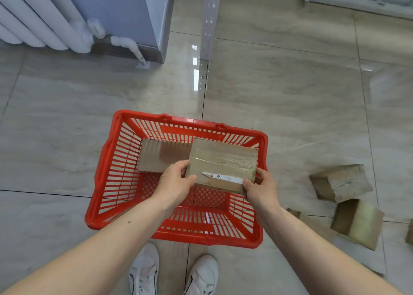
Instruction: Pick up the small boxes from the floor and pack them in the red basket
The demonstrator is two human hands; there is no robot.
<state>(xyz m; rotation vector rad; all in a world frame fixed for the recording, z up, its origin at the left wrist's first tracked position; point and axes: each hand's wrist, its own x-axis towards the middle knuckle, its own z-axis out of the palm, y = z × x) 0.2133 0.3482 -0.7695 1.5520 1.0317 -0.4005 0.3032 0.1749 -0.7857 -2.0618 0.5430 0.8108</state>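
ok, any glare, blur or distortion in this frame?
Head view: window glare streaks the glossy floor above the red basket; wide-angle bending curves the radiator and forearms; the taped box held by both hands is sharp, floor boxes at right edge slightly soft.

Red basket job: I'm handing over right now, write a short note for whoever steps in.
Left hand and right hand both grip a taped box, held over the red basket.
One box already lies in the basket's far left corner.
Still on the floor to the right: an upper box and a lower box, with more cardboard partly hidden behind the right arm and at the frame edge.
Next: set the held box beside the packed one, then fetch the rest.
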